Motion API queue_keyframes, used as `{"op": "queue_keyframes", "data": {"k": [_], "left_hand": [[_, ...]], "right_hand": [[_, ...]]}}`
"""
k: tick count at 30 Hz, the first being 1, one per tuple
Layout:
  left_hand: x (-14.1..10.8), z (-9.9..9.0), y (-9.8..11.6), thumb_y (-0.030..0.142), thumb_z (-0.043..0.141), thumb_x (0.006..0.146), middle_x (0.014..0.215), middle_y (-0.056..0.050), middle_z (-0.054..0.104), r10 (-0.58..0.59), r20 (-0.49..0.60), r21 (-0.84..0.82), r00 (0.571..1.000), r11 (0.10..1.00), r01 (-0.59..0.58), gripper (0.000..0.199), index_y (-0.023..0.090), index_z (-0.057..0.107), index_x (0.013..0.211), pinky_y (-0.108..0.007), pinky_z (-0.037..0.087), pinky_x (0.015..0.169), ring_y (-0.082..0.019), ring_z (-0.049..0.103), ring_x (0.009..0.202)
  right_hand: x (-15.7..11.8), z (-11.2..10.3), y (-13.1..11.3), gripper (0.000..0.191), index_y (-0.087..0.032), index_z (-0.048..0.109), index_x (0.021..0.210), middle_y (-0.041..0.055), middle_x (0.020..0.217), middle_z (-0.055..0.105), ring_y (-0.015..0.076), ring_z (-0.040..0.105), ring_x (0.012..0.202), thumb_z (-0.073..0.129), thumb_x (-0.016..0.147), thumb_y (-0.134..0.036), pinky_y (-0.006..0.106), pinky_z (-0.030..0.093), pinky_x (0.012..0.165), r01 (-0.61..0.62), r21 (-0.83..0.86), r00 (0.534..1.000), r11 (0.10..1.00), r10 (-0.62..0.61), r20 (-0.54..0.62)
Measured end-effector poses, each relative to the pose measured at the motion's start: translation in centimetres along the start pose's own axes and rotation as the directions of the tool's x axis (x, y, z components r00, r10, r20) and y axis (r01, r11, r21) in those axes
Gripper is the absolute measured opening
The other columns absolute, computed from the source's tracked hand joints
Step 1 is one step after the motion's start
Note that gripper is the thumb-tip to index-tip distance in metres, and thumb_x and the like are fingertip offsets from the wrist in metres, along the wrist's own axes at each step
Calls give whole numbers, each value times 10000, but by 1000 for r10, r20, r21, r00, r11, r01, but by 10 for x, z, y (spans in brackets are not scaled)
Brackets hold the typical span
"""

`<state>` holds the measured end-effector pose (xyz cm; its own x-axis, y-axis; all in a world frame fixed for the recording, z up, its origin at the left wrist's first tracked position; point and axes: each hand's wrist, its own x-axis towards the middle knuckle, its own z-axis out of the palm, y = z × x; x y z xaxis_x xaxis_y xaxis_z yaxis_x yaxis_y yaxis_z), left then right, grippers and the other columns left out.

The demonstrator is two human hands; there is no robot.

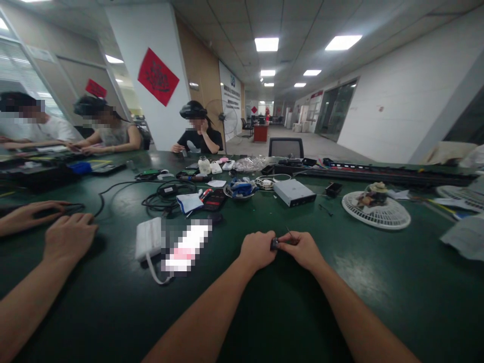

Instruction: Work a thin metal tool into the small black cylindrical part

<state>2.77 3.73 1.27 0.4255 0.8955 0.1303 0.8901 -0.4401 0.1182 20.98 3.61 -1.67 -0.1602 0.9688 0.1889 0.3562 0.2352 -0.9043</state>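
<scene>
My left hand (259, 250) is closed around a small dark part (274, 244), low over the green table (242, 322) in front of me. Only one end of that part shows past the fingers, and I cannot make out its kind. Right beside it, my right hand (302, 249) pinches a thin, dark, rod-like tool (289, 232). Its fingertips are against or very close to the dark part. Most of the tool is hidden by the fingers.
Left of my hands lie a white power bank (148, 239) and a blurred, lit phone-like rectangle (189, 247). A co-worker's hands (70, 234) rest farther left. Beyond are a grey box-shaped drive (294, 192), a bowl with blue items (242, 187), cables (166, 194) and a white fan grille (376, 209).
</scene>
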Motion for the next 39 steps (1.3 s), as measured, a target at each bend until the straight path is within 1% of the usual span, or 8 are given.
{"op": "queue_keyframes", "data": {"k": [5,9,18,22,25,28,31,39], "left_hand": [[-2,-3,2,388,511,884,892,-67,733,39,17,9,999,999,-39,198,259,619,987,-365,514,709,-277,712,836],[-3,-5,3,354,535,864,903,-77,735,100,20,44,995,994,-101,227,248,628,1042,-376,506,722,-282,708,836],[-5,-11,7,285,580,828,865,-73,721,317,-72,67,946,948,-312,146,202,656,920,-394,452,808,-254,660,855],[-3,-8,6,265,591,825,858,-78,715,220,-97,37,971,975,-218,123,201,648,913,-381,428,814,-245,646,867],[0,-4,2,261,591,838,868,-80,707,44,-169,4,985,999,-44,90,202,636,889,-371,418,815,-247,640,891],[2,-1,-4,282,557,880,855,-72,700,-161,-217,-43,963,987,155,107,205,631,872,-359,414,808,-241,642,884],[4,1,-9,306,518,914,850,-67,702,-280,-217,-84,935,960,268,153,212,636,891,-346,414,789,-234,648,862],[4,1,-8,297,536,896,847,-66,699,-238,-217,-37,947,971,236,131,213,634,874,-354,417,800,-237,636,874]], "right_hand": [[0,-1,-1,274,-168,768,816,33,715,720,162,592,612,824,679,-398,272,448,568,-57,14,997,998,57,-56],[0,-5,-3,354,-154,745,878,-33,597,603,103,441,519,863,633,-382,235,317,490,-92,20,996,996,92,4],[-1,-8,-6,234,-175,627,773,-44,684,582,98,447,581,810,640,-237,232,353,547,1,48,997,999,-5,74],[-5,0,-9,177,-188,601,822,-35,717,593,108,497,581,735,736,-265,235,367,535,39,-27,998,999,-38,49],[-7,5,-11,221,-203,584,957,-17,831,637,115,537,589,697,794,-301,241,391,528,67,-58,998,996,-66,14],[-8,5,-12,241,-213,561,1040,-1,907,655,122,562,607,653,833,-296,255,433,557,83,-80,995,993,-87,-43],[-8,4,-14,137,-210,609,965,-2,827,658,141,578,623,619,850,-283,275,447,590,94,-196,993,976,-107,-54],[-8,4,-16,172,-235,758,962,35,875,719,184,636,743,626,855,-262,310,491,684,185,-354,975,917,-215,-47]]}}
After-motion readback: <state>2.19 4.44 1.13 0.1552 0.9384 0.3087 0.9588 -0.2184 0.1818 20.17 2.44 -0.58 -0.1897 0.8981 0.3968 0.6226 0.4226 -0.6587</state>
